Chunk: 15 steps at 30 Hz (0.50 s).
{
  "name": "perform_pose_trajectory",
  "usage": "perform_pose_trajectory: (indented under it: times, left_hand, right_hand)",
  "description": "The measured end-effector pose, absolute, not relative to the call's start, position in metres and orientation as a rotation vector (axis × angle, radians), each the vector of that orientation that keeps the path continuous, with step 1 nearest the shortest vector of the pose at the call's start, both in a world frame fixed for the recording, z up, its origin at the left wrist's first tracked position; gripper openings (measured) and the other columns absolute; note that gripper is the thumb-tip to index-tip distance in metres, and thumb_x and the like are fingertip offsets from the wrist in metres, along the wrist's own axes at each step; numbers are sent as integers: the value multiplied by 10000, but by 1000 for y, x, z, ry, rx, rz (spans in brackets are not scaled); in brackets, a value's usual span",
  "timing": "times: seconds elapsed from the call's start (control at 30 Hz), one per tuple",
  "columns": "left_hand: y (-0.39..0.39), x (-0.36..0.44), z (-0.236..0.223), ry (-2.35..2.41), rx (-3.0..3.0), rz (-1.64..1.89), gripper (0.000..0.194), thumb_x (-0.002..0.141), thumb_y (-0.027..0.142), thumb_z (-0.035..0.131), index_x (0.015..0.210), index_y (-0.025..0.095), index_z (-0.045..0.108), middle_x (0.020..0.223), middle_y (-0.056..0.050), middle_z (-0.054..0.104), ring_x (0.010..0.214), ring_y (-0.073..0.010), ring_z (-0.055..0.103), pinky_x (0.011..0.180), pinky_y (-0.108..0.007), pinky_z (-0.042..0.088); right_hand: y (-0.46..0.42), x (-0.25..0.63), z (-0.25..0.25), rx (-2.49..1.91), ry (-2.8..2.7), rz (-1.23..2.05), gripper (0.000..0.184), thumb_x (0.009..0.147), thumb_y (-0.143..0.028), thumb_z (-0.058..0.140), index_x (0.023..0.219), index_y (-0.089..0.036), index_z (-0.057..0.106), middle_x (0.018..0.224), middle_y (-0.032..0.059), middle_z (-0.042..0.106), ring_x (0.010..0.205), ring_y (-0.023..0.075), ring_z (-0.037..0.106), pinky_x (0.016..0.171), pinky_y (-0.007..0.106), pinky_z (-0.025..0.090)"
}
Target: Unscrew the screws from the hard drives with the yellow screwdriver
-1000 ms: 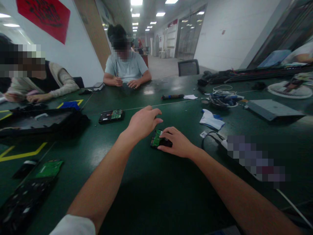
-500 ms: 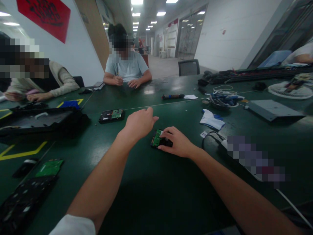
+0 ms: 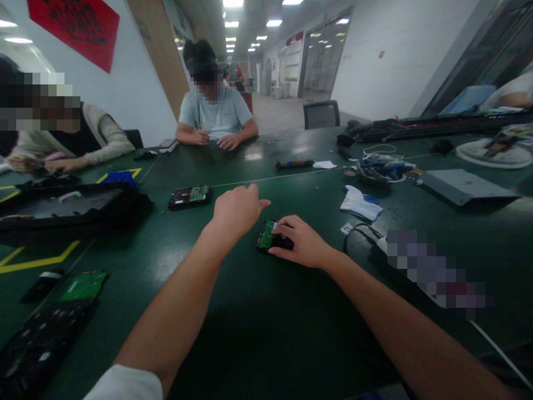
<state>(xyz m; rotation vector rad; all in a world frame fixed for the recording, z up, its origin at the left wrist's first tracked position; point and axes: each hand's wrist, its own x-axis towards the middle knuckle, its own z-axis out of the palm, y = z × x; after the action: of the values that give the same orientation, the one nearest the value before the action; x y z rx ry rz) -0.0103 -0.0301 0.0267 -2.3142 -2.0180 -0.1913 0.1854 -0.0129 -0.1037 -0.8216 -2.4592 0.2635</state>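
Note:
A small hard drive (image 3: 266,235) with a green circuit board lies on the dark green table in front of me. My right hand (image 3: 297,240) grips its right side, with thumb and fingers over the black part. Just up and left of the drive, my left hand (image 3: 239,206) is held closed, its back turned to the camera and the thumb pointing right. Whatever is inside those fingers is hidden. Farther left lies a second hard drive (image 3: 190,196), its green board facing up and nothing touching it.
At left sit a black tray-like housing (image 3: 70,203), a green circuit board (image 3: 85,285) and a black panel (image 3: 45,344). On the right are a white glove (image 3: 360,204), a power strip (image 3: 410,275), a bowl of cables (image 3: 383,168) and a grey metal case (image 3: 468,186). Two people sit across the table.
My left hand has shifted very slightly downward. The right hand and the hard drive stay where they were.

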Motion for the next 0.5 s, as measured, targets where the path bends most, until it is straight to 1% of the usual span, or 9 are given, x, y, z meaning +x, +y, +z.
perform_pose_trajectory:
  times: [0.1,0.17,0.2,0.23,0.3,0.37,0.4,0.47,0.5]
  left_hand:
    - [-28,-15,26,-1856,-2510,-242,151,957,252,653,1066,152,686,1138,-142,732,1068,-304,697,894,-400,523]
    - [-27,-17,26,-1765,-2625,-270,188,905,146,684,1093,156,677,1158,-113,729,1091,-270,685,936,-372,511]
    - [-27,-18,26,-1748,-2654,-272,225,889,135,700,1112,154,671,1164,-109,727,1096,-263,682,947,-367,509]
    - [-28,-18,26,-1758,-2654,-267,254,883,161,722,1130,149,665,1173,-114,724,1098,-267,682,950,-370,511]
    - [-30,-16,26,-1845,-2568,-250,324,898,307,749,1157,134,656,1199,-149,711,1105,-304,687,935,-399,524]
    - [-32,-14,27,-1969,-2408,-239,418,964,480,650,1173,117,653,1198,-197,705,1086,-355,700,890,-444,540]
    - [-33,-12,28,-2015,-2340,-229,451,1002,519,567,1172,112,656,1181,-213,709,1068,-373,708,866,-462,545]
    - [-34,-11,28,-2051,-2292,-204,433,1050,481,466,1152,111,667,1140,-220,725,1042,-384,718,847,-477,546]
    - [-34,-11,29,-2044,-2310,-196,385,1052,433,474,1139,115,673,1133,-215,729,1041,-378,718,854,-475,545]
  right_hand:
    - [-13,186,-105,-817,-2449,263,418,906,-520,765,1172,-201,720,1203,144,646,1143,325,592,976,518,538]
    - [-13,186,-105,-821,-2445,266,415,906,-524,763,1171,-207,722,1198,139,646,1143,323,592,977,516,537]
    - [-13,186,-104,-822,-2447,266,413,906,-524,763,1170,-209,722,1198,138,645,1141,322,592,976,514,537]
    - [-13,186,-104,-824,-2448,264,410,906,-523,764,1168,-211,721,1198,137,645,1139,321,592,975,513,537]
    - [-14,185,-103,-823,-2449,260,405,906,-519,765,1164,-211,719,1194,137,646,1133,319,593,969,511,538]
    - [-14,185,-102,-819,-2450,262,404,908,-512,764,1160,-200,715,1196,143,647,1129,321,593,967,513,537]
    - [-14,185,-102,-816,-2451,264,403,910,-508,763,1158,-193,712,1199,147,647,1129,321,592,967,515,537]
    - [-14,186,-101,-812,-2453,269,405,913,-503,762,1155,-183,709,1207,154,645,1128,322,590,968,515,535]
    - [-14,186,-101,-812,-2456,271,409,913,-503,762,1157,-180,708,1210,156,644,1129,322,590,968,513,535]
